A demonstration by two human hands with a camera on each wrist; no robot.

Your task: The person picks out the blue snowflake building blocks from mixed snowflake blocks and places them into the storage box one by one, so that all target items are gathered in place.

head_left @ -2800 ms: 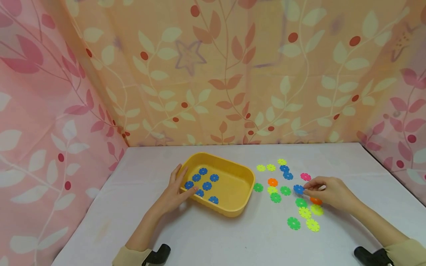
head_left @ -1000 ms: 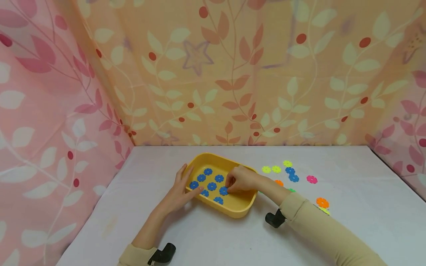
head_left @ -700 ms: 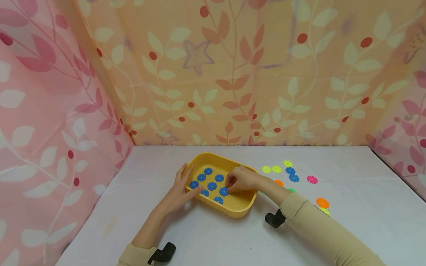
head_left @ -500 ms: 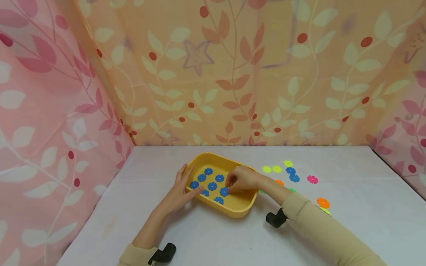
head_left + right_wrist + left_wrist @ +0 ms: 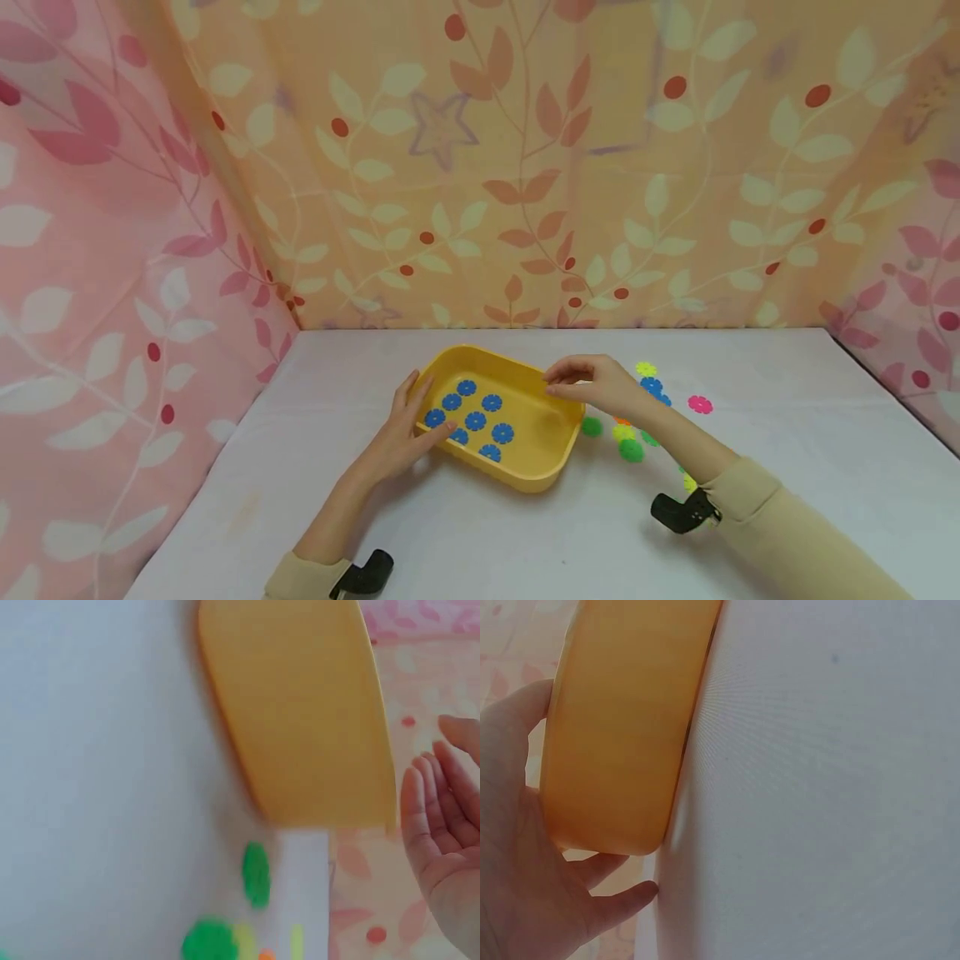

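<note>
A yellow plastic tray sits on the table with several blue snowflake building discs lying flat inside, mostly toward its left half. My left hand holds the tray's left corner, thumb hooked over the front rim and fingers along the end; the left wrist view shows the thumb over the rim and fingertips around the corner. Above the tray's right rim, my right hand hovers with relaxed fingers and nothing between them. In the right wrist view that hand is beside the tray's wall, thumb apart from the fingers.
To the tray's right lie loose discs: green ones, a pink one, yellow ones and blue ones. My right forearm covers part of this group. A patterned curtain stands behind the white table.
My right hand picked a blue disc from the loose group and set it in the tray. It has since let go and moved up and right. The left hand stays on the tray.
</note>
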